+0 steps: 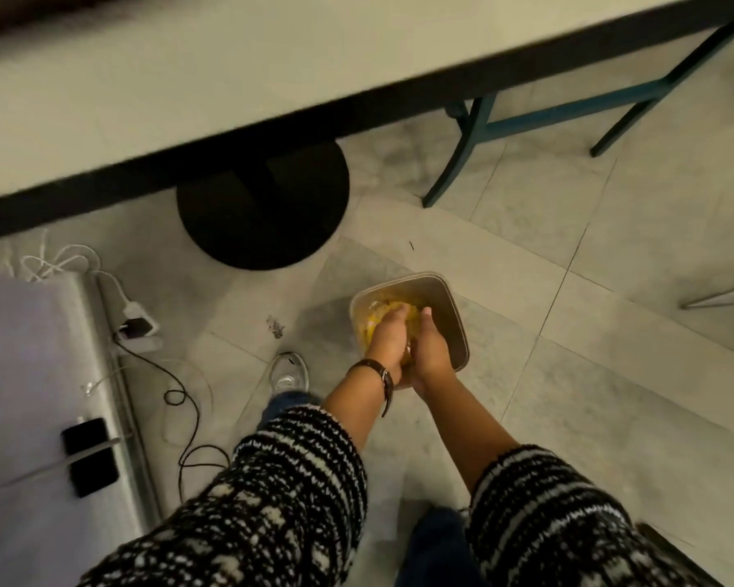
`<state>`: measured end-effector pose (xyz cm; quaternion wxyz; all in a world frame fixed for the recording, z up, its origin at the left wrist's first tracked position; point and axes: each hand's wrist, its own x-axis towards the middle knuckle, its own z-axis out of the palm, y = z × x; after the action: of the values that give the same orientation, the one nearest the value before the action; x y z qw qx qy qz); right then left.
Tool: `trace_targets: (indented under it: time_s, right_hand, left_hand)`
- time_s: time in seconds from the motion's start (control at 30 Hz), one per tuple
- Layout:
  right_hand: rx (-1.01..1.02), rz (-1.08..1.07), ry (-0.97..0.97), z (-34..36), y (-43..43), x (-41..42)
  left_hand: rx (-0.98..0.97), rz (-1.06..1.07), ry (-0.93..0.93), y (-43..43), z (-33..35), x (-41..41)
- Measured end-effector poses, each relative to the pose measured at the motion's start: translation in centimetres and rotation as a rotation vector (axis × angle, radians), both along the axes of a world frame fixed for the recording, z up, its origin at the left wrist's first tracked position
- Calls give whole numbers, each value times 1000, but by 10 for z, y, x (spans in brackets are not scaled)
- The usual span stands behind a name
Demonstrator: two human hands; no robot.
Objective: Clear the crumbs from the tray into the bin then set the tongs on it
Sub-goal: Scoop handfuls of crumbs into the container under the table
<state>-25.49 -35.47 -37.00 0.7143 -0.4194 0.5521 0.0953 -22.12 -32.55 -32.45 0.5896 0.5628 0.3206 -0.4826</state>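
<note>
Grey bin [452,315] on floor; our left hand [388,343] and right hand [429,353] pressed together above it, grips we cannot tell.

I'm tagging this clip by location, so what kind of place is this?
Probably a café or canteen: a long pale table with a dark edge on a round black pedestal base, a teal metal chair frame, a grey tiled floor, and a square metal bin.
</note>
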Motion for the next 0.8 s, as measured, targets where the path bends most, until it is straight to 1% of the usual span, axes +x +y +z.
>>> trace_targets:
  time_s: [0.03,0.07,0.1,0.13,0.2,0.23,0.27,0.33,0.43,0.5,0.6,0.7,0.8]
  right_hand:
    - [-61,120,-56,6,3,-4]
    - [-142,167,-119,15,7,-17]
    - [-176,212,-147,31,14,-24]
    - [-242,188,-149,68,18,-24]
    - [-358,145,-124,167,37,-16]
    - [-383,140,-163,218,48,-14]
    - [-402,126,-207,243,55,-16]
    - [-425,135,-312,282,70,-14]
    - [-400,167,-378,337,94,3]
    - [-444,218,-426,362,107,26]
    - [-491,279,-477,380,124,68]
    - [-603,342,-528,387,133,119]
    - [-699,487,-603,384,134,181]
  left_hand:
    - [-24,-64,-16,0,23,-3]
    - [-44,-123,-56,3,50,-5]
    - [-38,-161,-155,12,78,-6]
    - [-33,-165,-237,25,101,-4]
    - [-17,-164,-369,56,149,1]
    - [-17,-144,-414,78,178,6]
    - [-27,-115,-443,94,199,8]
    - [-64,-57,-483,122,238,10]
    - [-84,4,-582,172,295,21]
    - [-67,72,-624,197,318,43]
    - [-60,237,-668,225,345,81]
    - [-35,302,-711,243,356,123]
    - [52,348,-803,253,356,163]
